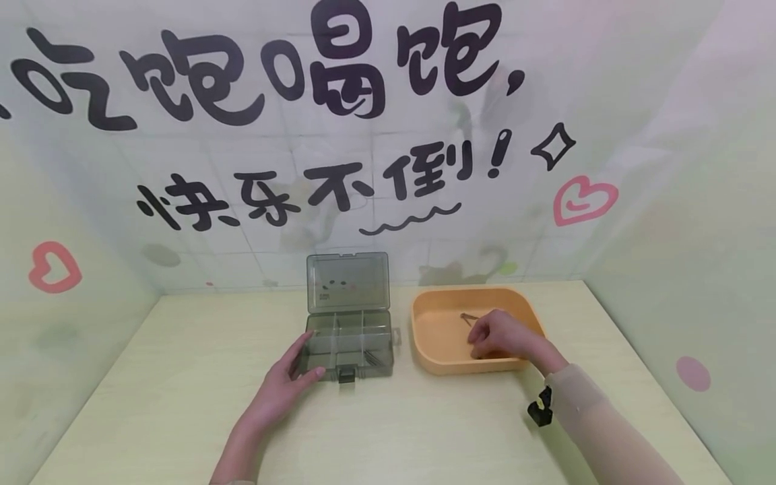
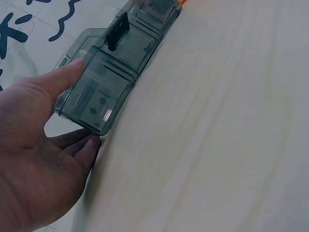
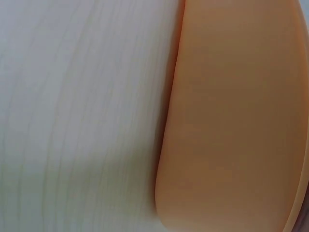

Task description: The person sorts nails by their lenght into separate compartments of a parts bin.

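Observation:
A grey see-through compartment box (image 1: 348, 342) stands on the table with its lid (image 1: 348, 283) raised at the back. My left hand (image 1: 281, 391) holds its left front corner, thumb at the front rim and fingers along the left side; the left wrist view shows this hand (image 2: 43, 140) close up. Thin dark pieces (image 1: 372, 358) lie in the front right compartment. My right hand (image 1: 503, 335) reaches into the orange tray (image 1: 436, 368), fingers bent down near its floor. Whatever is between those fingertips is hidden. Beyond them lie thin brownish pieces (image 1: 467, 318), too small to identify.
A pale wood-grain table (image 1: 394, 431) carries both containers, with the tray right of the box. Printed walls (image 1: 376, 202) close off the back and both sides. A black clip-like object (image 1: 541, 408) hangs by the right wrist. The right wrist view shows mostly the tray's outer wall (image 3: 231, 116).

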`<action>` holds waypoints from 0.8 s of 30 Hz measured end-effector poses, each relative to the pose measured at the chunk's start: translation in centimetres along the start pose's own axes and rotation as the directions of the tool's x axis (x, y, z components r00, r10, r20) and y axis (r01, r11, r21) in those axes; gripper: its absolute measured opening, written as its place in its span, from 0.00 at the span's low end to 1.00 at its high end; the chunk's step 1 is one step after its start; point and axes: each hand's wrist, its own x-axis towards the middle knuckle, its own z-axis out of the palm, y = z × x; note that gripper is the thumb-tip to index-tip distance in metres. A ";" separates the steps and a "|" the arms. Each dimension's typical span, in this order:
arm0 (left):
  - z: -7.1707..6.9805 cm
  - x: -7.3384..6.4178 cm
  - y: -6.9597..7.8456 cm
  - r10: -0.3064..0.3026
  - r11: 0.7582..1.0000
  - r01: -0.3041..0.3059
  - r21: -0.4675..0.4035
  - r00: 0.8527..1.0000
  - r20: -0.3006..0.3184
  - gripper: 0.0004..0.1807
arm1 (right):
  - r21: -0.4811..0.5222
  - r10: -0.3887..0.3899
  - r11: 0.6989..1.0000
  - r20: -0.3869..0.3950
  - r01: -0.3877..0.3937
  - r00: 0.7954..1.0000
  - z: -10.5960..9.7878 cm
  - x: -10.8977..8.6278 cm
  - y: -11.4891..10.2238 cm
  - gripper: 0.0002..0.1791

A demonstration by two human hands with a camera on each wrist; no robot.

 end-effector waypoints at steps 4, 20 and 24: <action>-0.1 0.0 0.0 -0.015 1.000 0.015 0.004 1.000 0.003 0.44 | -0.041 -0.010 0.999 0.004 0.010 1.000 0.0 0.0 -0.3 0.10; -0.1 0.0 0.1 -0.027 1.000 0.027 -0.004 1.000 0.006 0.43 | -0.188 -0.090 0.977 0.059 0.099 0.994 0.5 0.3 -1.1 0.06; -0.1 -0.1 0.1 -0.024 1.000 0.024 -0.003 1.000 0.006 0.43 | -0.219 -0.113 0.968 0.054 0.122 0.992 0.5 0.4 -1.1 0.06</action>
